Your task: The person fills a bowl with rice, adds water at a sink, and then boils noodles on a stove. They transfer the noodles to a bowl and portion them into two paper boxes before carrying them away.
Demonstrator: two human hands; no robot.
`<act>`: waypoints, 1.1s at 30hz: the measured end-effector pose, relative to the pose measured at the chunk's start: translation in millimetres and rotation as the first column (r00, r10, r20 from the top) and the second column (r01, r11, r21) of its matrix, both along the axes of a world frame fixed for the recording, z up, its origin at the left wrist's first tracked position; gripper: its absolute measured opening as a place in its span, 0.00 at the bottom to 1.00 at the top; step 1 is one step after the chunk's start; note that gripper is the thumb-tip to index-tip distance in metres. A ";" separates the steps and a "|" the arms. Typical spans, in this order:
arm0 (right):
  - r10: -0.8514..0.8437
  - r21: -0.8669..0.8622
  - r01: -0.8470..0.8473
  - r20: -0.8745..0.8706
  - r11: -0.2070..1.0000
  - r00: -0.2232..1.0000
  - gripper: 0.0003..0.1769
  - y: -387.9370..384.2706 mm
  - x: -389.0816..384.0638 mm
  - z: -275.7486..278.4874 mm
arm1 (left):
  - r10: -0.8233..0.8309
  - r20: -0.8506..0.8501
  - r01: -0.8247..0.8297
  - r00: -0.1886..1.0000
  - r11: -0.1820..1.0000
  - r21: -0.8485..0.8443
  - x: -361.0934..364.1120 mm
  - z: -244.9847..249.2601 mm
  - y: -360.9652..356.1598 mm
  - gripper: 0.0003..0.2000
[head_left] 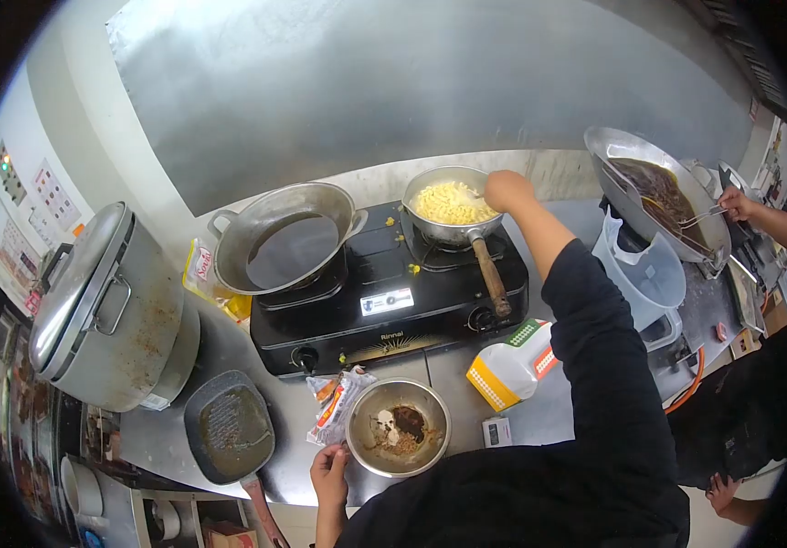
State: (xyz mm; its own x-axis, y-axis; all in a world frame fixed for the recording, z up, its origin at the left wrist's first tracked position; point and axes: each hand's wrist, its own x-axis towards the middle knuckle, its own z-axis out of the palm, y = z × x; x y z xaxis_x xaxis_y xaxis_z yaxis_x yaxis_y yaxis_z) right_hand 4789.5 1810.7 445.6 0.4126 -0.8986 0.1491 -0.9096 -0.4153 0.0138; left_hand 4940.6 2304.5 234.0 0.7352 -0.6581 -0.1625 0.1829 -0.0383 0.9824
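My right hand is closed above the far right rim of a saucepan filled with pale yellow pieces. A thin utensil seems to run from its fingers into the pan, but its kind is hidden. At the counter's front edge, my left hand has its fingers pinched at the left rim of a metal bowl. Inside the bowl lie white powder, a dark paste and brownish grains. The saucepan rests on the right burner of a black gas stove, its wooden handle pointing toward me.
A wok of dark liquid occupies the left burner. Further left are a large lidded pot and a square frying pan. A white carton and plastic jug stand right. A co-worker's hand holds a utensil over another wok.
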 end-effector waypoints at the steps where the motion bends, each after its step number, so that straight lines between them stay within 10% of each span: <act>1: 0.023 0.042 -0.023 0.001 0.999 1.000 0.14 -7.2 -0.6 1.4 | 0.002 0.011 -0.002 1.000 1.000 0.000 0.1 -1.4 -0.2 0.09; 8: 0.257 -0.013 -0.257 -0.020 0.966 0.966 0.11 -37.1 -17.5 3.5 | 0.008 0.028 -0.008 1.000 1.000 0.007 1.1 4.0 -2.5 0.08; 33: 0.066 -0.006 -0.066 0.022 0.998 0.998 0.12 -0.3 17.2 4.4 | 0.204 0.129 -0.211 0.970 0.977 0.040 4.6 10.2 2.4 0.08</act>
